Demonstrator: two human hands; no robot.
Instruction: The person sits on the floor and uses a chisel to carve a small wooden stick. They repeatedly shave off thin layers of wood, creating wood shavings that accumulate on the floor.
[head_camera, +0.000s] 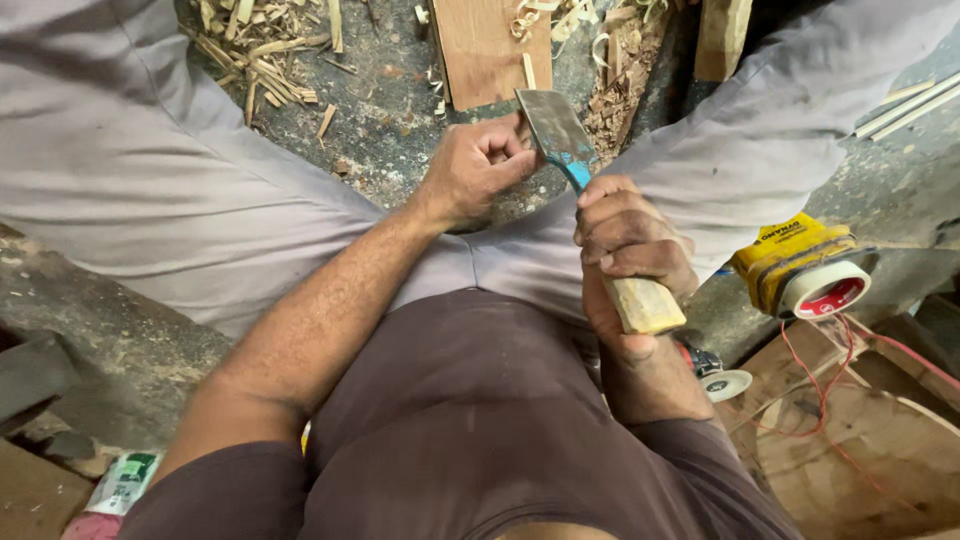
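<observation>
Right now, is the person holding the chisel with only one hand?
No, the right hand grips the wooden handle of the chisel while the left hand touches its wide metal blade.

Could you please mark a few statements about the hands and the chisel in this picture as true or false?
1. The right hand grips the chisel's wooden handle. True.
2. The left hand rests on the tape roll. False: it touches the chisel blade with its thumb; the tape roll lies apart on the right.
3. Wood shavings lie on the floor. True.
4. The chisel blade points toward the person's body. False: it points away, toward the wooden board.
</observation>
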